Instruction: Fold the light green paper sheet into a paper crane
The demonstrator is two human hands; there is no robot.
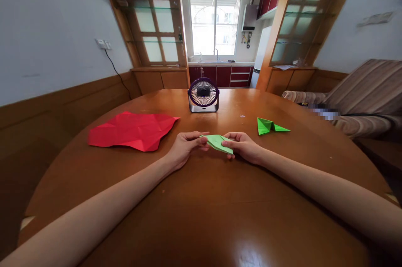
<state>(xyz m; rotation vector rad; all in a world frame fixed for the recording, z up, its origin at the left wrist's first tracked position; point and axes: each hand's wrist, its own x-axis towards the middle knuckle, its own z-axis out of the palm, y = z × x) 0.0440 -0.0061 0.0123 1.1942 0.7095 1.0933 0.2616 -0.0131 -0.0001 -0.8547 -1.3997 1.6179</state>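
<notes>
Between my two hands is a folded piece of light green paper (216, 141), held just above the table. My left hand (186, 146) pinches its left corner between thumb and fingers. On the right side, my right hand (243, 146) grips it with the thumb on top and the fingers behind and beneath. A creased sheet of red paper (132, 130) lies spread to the left of my left hand. To the right of my right hand, a folded bright green paper shape (265, 126) rests with its points sticking up.
A small purple desk fan (204, 93) stands beyond my hands on the round wooden table (201, 225). Tiny paper scraps (242, 116) lie to its right. A striped armchair (367, 91) is at the right, past the table's edge.
</notes>
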